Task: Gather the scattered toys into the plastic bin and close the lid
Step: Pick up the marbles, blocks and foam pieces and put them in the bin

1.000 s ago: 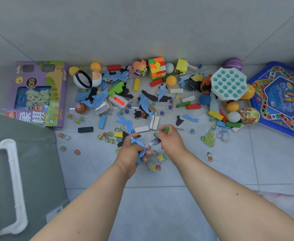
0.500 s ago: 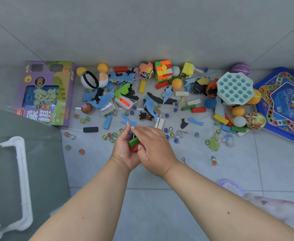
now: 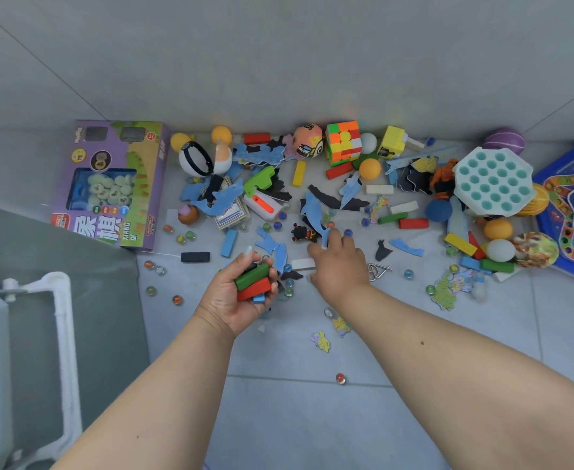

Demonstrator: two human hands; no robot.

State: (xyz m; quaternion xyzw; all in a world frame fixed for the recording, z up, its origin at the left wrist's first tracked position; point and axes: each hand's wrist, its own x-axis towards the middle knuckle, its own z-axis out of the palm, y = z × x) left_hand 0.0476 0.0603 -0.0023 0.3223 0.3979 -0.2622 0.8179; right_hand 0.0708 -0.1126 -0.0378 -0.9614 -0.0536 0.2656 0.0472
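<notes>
My left hand (image 3: 241, 293) curled round green block (image 3: 252, 276), red block (image 3: 254, 289), blue one beneath. My right hand (image 3: 338, 262) reaches forward, fingertips on blue dolphin piece (image 3: 316, 215); grip hidden, cannot tell. Toys scattered over grey tiled floor (image 3: 312, 418) along grey wall (image 3: 279, 56). Plastic bin (image 3: 38, 351) at far left, white handle showing.
</notes>
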